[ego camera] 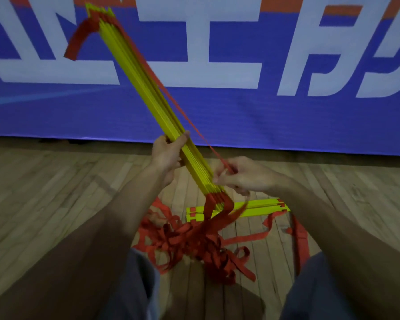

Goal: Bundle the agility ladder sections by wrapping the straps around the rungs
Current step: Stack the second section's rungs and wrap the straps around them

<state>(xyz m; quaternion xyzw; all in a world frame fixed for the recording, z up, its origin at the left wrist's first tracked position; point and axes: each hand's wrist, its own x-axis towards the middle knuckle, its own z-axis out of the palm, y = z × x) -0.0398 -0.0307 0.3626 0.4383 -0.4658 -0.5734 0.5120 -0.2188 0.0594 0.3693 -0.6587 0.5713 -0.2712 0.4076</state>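
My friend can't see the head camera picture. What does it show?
A person's left hand grips a tilted stack of yellow rungs while the right hand pinches a red strap stretched along it. More tangled straps lie on the wooden floor below.

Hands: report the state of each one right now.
Left hand: grips the stack of yellow rungs.
Right hand: pinches the red strap stretched along that stack.
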